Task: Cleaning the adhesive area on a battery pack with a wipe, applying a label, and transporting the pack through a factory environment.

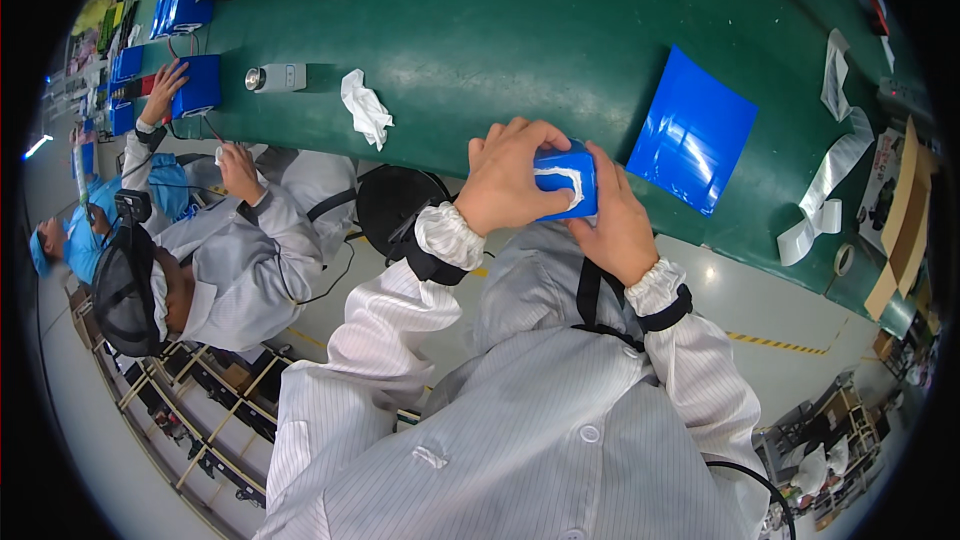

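Pinstriped white cloth smock (500,410), six o'clock; glossy blue boxy block (555,181), off-centre toward two.
Left hand (508,178) and right hand (617,227) clasp it; slackening fingers could drop it.

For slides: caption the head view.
Person's left grip and right grip hold a blue rectangular block at a green tabletop.

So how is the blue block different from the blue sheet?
The blue block is thick and boxy, while the blue sheet is thin. The block is held between the left hand and right hand; the sheet lies on the green table. The block has a white, bent line on it, while the sheet shows shiny light reflections. Both are blue.
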The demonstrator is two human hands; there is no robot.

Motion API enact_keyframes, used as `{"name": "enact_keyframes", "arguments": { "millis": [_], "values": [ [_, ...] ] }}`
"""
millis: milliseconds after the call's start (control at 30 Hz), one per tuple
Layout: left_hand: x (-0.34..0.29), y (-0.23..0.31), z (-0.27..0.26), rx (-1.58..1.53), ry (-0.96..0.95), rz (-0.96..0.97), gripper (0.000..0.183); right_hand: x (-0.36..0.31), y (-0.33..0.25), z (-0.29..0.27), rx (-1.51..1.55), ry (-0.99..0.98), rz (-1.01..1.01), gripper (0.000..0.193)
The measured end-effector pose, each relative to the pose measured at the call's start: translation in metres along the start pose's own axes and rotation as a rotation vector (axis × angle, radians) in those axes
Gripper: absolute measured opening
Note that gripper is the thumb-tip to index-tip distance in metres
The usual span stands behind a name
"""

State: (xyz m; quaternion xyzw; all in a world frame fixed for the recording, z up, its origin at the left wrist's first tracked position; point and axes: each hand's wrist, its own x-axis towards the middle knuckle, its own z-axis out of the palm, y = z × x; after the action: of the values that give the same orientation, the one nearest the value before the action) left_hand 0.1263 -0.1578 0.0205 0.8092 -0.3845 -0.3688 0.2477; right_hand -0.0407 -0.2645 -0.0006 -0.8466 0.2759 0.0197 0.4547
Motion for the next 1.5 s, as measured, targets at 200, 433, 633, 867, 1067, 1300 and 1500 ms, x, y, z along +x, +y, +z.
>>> {"name": "enact_keyframes", "arguments": {
  "millis": [200,433,633,867,1067,1300,1500],
  "values": [
    [0.000,0.003,0.002,0.013,0.004,-0.016,0.055,-0.001,0.000,0.001,0.000,0.006,-0.009,0.093],
    [0.001,-0.011,-0.003,-0.187,0.061,0.062,0.041,0.000,-0.003,0.000,-0.005,0.009,-0.006,0.093],
    [-0.038,-0.064,-0.040,-0.832,0.543,-0.270,0.021,-0.004,-0.005,-0.001,-0.013,0.003,0.004,0.092],
    [-0.102,-0.164,-0.016,-0.268,0.466,-0.508,0.025,-0.005,-0.007,0.001,-0.021,0.000,-0.009,0.092],
    [-0.071,-0.042,-0.002,0.260,0.410,0.501,0.051,0.001,-0.008,0.002,-0.072,0.012,0.005,0.092],
    [-0.066,-0.030,0.024,0.274,0.419,0.464,0.057,-0.011,0.003,0.000,0.006,-0.014,-0.103,0.089],
    [-0.054,-0.041,0.045,0.420,0.530,0.700,0.054,-0.015,0.022,0.006,0.121,-0.016,-0.117,0.088]
  ]
}}
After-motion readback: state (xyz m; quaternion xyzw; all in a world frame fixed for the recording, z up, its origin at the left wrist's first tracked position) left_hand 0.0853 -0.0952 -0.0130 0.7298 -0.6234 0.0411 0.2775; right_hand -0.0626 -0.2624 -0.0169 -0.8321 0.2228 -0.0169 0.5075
